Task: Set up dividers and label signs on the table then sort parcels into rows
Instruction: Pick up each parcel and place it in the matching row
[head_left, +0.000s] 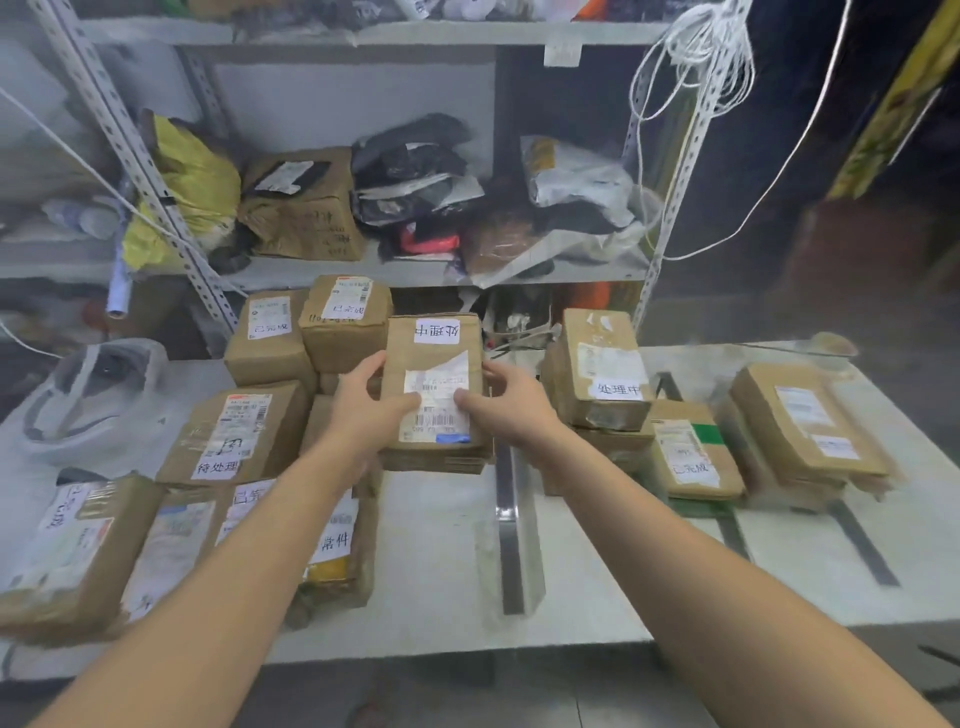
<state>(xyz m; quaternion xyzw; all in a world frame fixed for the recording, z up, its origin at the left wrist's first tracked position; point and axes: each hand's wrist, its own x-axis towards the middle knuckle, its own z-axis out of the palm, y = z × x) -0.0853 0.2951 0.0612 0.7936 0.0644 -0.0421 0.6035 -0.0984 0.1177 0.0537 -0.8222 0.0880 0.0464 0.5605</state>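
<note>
Head view. Your left hand (371, 410) and right hand (501, 402) clasp the held parcel (435, 384), a brown carton, one on each long side; fingers curl around its edges and both thumbs press on its shipping label. A white tag reading 处理中 sits at its far end. It lies flat over a second carton near the middle of the table (441, 561), toward the far edge.

Just right of it, a clear divider strip (511, 525) runs from the parcels toward the near edge. Two further dark strips (862, 545) lie on the right half of the table.

Right of the divider, a two-carton stack (602, 369), also tagged 处理中, stands by the far edge; beside it lies a flat parcel with green tape (693, 452), then a low stack (810, 431) near the right edge.

Left of the held parcel, cartons (234, 436) crowd the left half, out to the near-left corner. A metal shelf unit (363, 270) behind the table holds bags and boxes.
</note>
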